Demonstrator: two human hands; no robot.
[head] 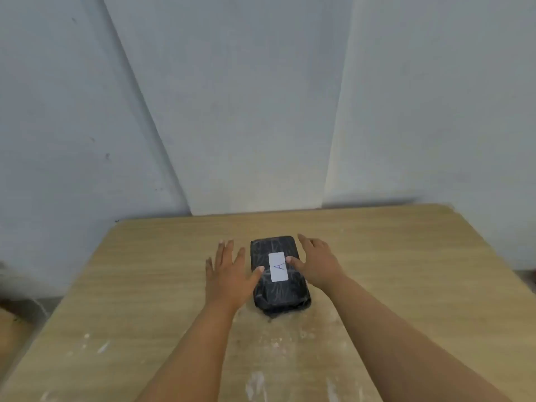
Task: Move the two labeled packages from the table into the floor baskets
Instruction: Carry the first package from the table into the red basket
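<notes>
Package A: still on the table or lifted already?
On the table. Package A lies flat on the wooden table, label up; left hand and right hand flank it, fingers spread, not gripping.

Light wooden bench (406, 271) with pale scuffs along its near side, pale grey-blue panelled wall (261, 97) directly behind the bench

**One letter legible**

A white label (278, 266) lies on top of the black wrapped package (279, 275). It carries a single handwritten "A" in blue ink, turned sideways to the camera. No other writing is readable.
</notes>
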